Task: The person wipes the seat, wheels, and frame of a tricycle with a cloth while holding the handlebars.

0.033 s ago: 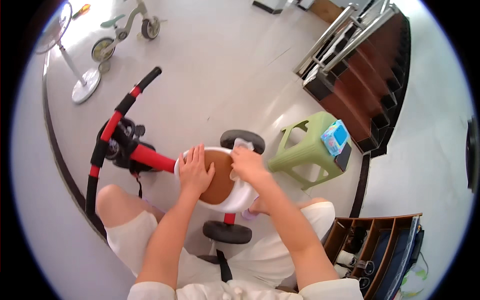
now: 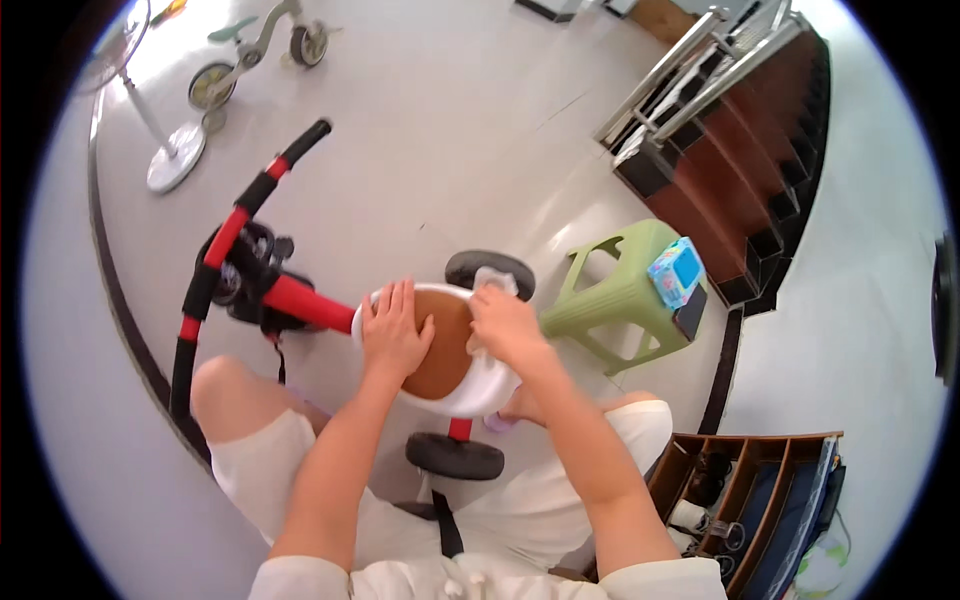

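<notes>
A red and black child's tricycle (image 2: 312,304) stands between my legs, its handlebar (image 2: 235,225) to the left. Its seat (image 2: 440,350) is white with a brown centre. My left hand (image 2: 395,340) lies flat on the seat's front left part, fingers stretched out and nothing held. At the seat's far right rim, my right hand (image 2: 505,322) has its fingers closed round a crumpled white wipe (image 2: 493,280) and presses it to the surface. Part of the wipe shows above the fingers and below them. The rear wheels (image 2: 455,456) sit on either side of the seat.
Right of the tricycle stands a green stool (image 2: 620,290) bearing a blue pack of wipes (image 2: 677,272) and a dark flat object (image 2: 690,314). A wooden shelf (image 2: 750,490) is at lower right. Stairs with a metal railing (image 2: 690,85), a balance bike (image 2: 250,60) and a fan (image 2: 178,157) stand farther off.
The view has shifted slightly, with the tricycle seat and stool a little higher or farther right in the picture. Both hands keep to the same parts of the seat.
</notes>
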Demonstrator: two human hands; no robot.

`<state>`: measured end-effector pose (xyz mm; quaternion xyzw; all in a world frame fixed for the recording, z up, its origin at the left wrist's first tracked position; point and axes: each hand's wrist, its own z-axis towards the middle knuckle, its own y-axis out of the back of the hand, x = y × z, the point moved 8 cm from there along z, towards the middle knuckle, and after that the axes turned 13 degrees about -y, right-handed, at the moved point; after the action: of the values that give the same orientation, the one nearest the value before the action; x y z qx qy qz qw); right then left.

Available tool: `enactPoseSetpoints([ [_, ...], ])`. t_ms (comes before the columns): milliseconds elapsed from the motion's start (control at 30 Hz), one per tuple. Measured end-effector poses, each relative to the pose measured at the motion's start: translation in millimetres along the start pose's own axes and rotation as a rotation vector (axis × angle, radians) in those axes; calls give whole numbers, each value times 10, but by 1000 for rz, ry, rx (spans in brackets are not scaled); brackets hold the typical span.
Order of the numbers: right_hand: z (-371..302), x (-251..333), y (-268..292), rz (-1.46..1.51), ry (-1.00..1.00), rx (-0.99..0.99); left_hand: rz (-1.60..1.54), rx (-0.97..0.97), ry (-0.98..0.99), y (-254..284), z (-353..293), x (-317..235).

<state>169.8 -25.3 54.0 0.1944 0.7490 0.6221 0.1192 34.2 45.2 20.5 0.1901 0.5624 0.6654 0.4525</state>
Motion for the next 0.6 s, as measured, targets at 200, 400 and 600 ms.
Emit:
enactPoseSetpoints([
  [200, -820, 194, 106, -197, 259, -214, 17, -54, -17, 53, 67, -63],
  [400, -1223, 533, -261, -168, 243, -122, 6, -62, -30, -1, 34, -129],
  [600, -544, 111, -52, -256, 163, 3, -16, -31, -20, -15, 54, -134],
])
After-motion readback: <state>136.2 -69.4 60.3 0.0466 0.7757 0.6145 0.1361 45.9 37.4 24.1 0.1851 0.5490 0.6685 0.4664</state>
